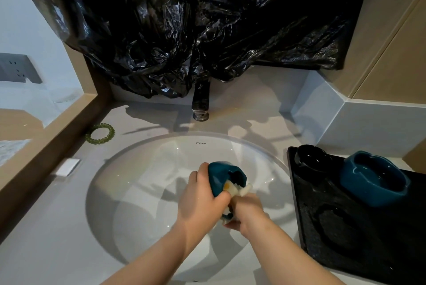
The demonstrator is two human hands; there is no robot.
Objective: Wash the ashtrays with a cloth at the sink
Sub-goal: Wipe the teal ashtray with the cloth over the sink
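My left hand (202, 194) grips the teal ashtray (221, 176), tilted over the sink basin (138, 169). Right hand (247, 213) clutches the white cloth (241, 190) against it. Scrubbing step. Next, likely rinse, then reach right for the second teal ashtray (374, 176).

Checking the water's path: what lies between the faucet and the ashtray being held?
In the head view, only bare countertop and the white sink wall lie between the faucet and the held teal ashtray.

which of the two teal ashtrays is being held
The teal ashtray over the sink, gripped by the left hand; the other teal ashtray sits on the black tray.
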